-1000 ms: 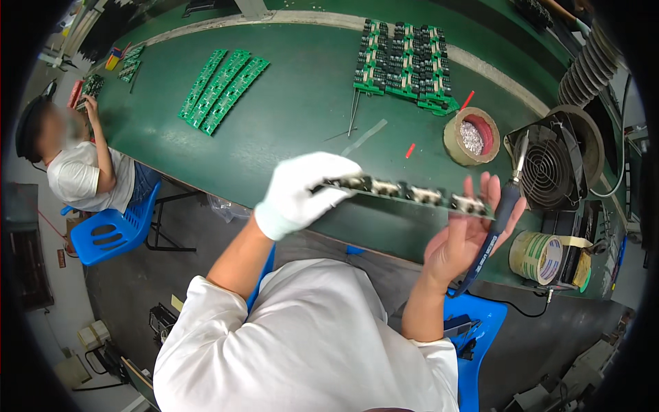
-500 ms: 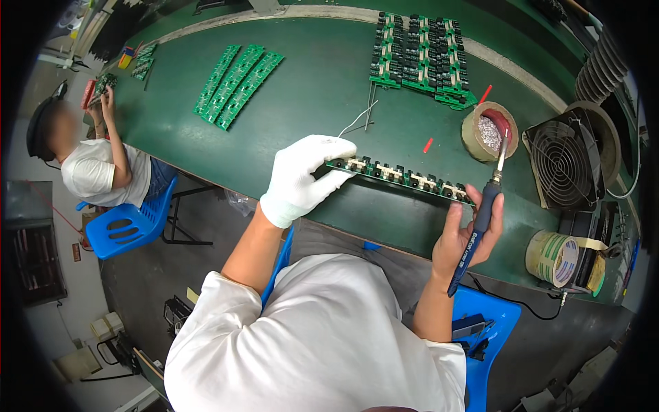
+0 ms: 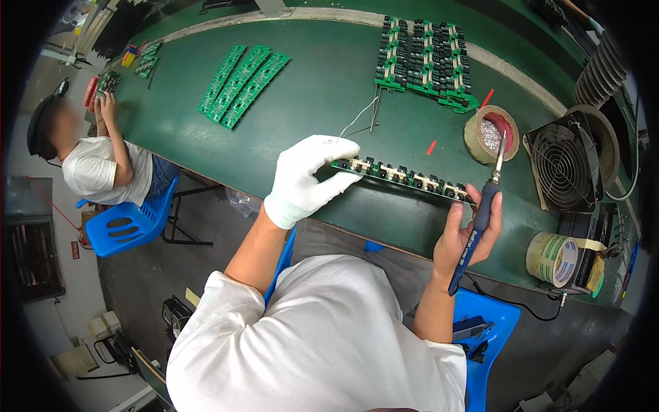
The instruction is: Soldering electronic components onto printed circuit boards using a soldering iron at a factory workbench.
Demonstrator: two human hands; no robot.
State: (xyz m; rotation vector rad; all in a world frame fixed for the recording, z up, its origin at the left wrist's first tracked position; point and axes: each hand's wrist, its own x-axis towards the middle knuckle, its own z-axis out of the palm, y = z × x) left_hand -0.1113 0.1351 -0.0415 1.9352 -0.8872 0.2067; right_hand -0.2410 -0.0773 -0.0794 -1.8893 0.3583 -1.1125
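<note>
My left hand [image 3: 302, 180], in a white glove, pinches the left end of a long green circuit board [image 3: 405, 180] lined with black and cream parts. A thin pale strand of solder wire [image 3: 357, 118] sticks up from the gloved fingers. My bare right hand [image 3: 467, 237] holds a dark blue soldering iron [image 3: 478, 230], and its fingertips also touch the board's right end. The iron points up, its metal tip by the mouth of a round tan container [image 3: 473, 141] holding silvery bits. The board is tilted above the bench's near edge.
Populated boards [image 3: 425, 62] are stacked at the back of the green bench [image 3: 316, 75]; several barer boards [image 3: 244, 86] lie to the left. A black fan [image 3: 563, 165] and tape roll [image 3: 551, 259] stand right. A co-worker [image 3: 103, 161] sits at the far left.
The view has shifted slightly. Both hands keep nearly the same hold on the board and the soldering iron.
</note>
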